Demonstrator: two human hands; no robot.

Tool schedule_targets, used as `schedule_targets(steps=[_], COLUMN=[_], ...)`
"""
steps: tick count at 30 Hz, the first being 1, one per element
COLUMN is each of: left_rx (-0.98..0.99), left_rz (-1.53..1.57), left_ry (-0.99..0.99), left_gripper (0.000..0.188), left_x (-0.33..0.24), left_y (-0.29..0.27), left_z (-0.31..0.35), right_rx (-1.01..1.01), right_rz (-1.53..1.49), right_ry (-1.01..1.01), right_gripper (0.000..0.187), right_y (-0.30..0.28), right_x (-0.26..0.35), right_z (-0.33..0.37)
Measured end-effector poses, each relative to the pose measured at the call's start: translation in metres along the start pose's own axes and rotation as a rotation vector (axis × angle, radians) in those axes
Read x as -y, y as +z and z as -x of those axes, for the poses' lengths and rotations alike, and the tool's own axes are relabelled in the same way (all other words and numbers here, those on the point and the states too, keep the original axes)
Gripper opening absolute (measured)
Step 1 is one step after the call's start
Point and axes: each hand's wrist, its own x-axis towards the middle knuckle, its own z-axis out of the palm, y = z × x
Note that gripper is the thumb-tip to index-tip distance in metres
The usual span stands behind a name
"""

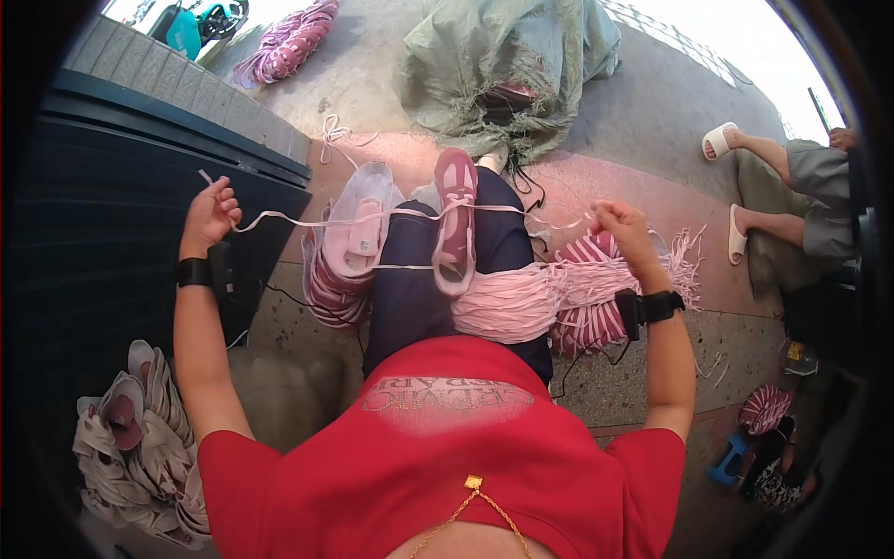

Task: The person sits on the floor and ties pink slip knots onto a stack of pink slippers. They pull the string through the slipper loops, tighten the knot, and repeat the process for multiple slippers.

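A pink and maroon shoe upper lies lengthwise across my thighs, toe pointing away from me. A pale pink shoelace runs through it and stretches out to both sides. My left hand, raised far out to the left, is closed round one end, and the lace's tip sticks up above the fist. Out to the right, my right hand pinches the other end of the lace. A thick hank of pink laces rests on my right thigh, beside the upper's heel.
Stacked shoe uppers stand left of my legs, with another striped bundle at the right. Pale uppers are heaped at lower left. Ahead sits a green woven sack. A dark ribbed panel flanks my left arm; a person's sandalled foot is at right.
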Motion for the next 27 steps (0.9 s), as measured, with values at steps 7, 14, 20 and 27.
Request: schedule_targets(steps=[7,14,20,27], left_rx=[0.437,0.373,0.359,0.249], left_rz=[-0.423,-0.495,-0.889,-0.908], left_ry=[-0.399,-0.221,0.037,0.191], left_gripper=[0.018,0.016,0.021,0.024], left_x=[0.216,0.241,0.252,0.257], left_y=[0.175,0.185,0.174,0.188], left_z=[-0.022,-0.026,-0.030,-0.041], right_rx=[0.022,-0.173,-0.166,-0.269], right_rz=[0.845,0.796,0.833,0.835], right_ry=[-0.580,-0.516,-0.533,-0.484], right_gripper=[0.017,0.017,0.015,0.012], right_y=[0.177,0.194,0.204,0.201], right_x=[-0.038,-0.056,-0.044,-0.038], right_z=[-0.041,-0.067,-0.071,-0.068])
